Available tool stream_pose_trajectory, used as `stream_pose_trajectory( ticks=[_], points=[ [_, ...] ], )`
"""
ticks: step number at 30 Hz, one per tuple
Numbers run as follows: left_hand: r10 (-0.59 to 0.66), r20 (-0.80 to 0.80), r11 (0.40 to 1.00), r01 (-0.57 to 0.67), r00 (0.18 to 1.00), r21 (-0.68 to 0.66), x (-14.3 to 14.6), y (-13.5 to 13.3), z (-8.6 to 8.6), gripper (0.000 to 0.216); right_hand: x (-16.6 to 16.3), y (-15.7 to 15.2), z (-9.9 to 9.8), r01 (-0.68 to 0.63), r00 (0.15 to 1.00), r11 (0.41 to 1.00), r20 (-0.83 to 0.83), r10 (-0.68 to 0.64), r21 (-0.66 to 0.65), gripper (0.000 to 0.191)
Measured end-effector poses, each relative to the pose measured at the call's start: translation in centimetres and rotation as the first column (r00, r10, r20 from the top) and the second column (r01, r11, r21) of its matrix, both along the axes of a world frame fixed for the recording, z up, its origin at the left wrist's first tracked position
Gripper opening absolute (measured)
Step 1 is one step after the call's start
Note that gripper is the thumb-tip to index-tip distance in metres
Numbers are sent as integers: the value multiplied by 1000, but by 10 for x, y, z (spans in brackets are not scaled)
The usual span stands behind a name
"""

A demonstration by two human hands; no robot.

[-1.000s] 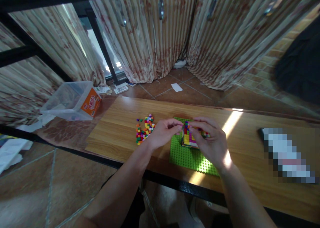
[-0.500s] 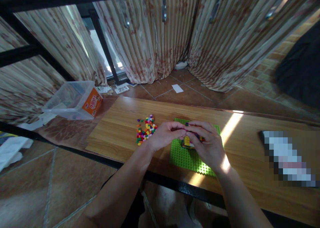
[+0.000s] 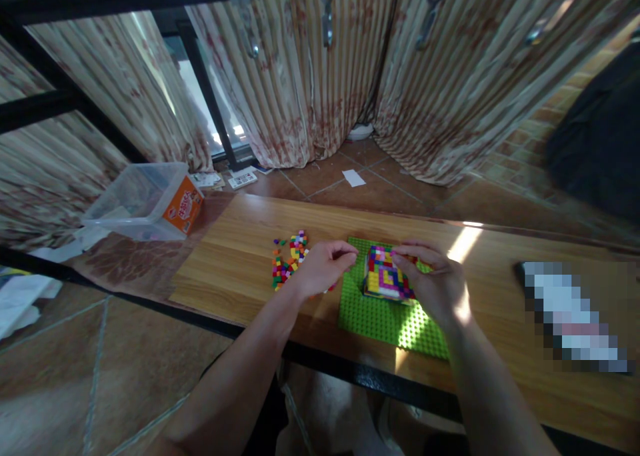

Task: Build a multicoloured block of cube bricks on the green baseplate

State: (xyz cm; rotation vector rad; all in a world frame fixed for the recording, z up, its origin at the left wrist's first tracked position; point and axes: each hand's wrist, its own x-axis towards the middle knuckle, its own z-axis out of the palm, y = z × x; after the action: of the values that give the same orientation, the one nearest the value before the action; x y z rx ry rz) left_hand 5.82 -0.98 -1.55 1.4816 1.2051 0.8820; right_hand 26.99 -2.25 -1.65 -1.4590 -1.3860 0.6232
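Observation:
A multicoloured block of small bricks (image 3: 384, 274) stands on a green studded baseplate (image 3: 380, 316) on the wooden table (image 3: 240, 263). My right hand (image 3: 436, 284) curls round the block's right side, fingers pressed against it. My left hand (image 3: 323, 268) hovers just left of the baseplate, between the block and a loose pile of coloured bricks (image 3: 289, 259). Its fingers are curled into a pinch, and I cannot make out anything in them.
A clear plastic tub (image 3: 135, 199) with an orange box (image 3: 184, 205) leans at the table's far left corner. A blurred-out object (image 3: 570, 313) lies at the right. Striped curtains (image 3: 310, 76) hang behind, papers (image 3: 353, 176) lie on the tiled floor.
Both hands were together over the top of the block. Now my left hand has drawn away to the left and the block's top shows. My right hand stays on its side.

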Motion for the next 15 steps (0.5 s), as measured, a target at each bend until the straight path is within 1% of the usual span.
stream_pose_trajectory(
  ticks=[4,8,12,15],
  points=[
    [-43,-76,996,48,996,69,2,0,-3,18,-3,1,-1,-39,998,997,-59,35,-72,20],
    [-45,-105,992,57,993,117,4,-2,-2,19,-1,1,-2,-69,995,994,-71,64,-79,21],
    [-38,-123,991,53,992,122,5,-4,1,19,1,0,-2,-97,994,992,-59,92,-79,21],
    [-46,-106,992,59,993,114,7,-5,2,18,1,0,-2,-104,994,992,-43,101,-78,20]
  ],
)
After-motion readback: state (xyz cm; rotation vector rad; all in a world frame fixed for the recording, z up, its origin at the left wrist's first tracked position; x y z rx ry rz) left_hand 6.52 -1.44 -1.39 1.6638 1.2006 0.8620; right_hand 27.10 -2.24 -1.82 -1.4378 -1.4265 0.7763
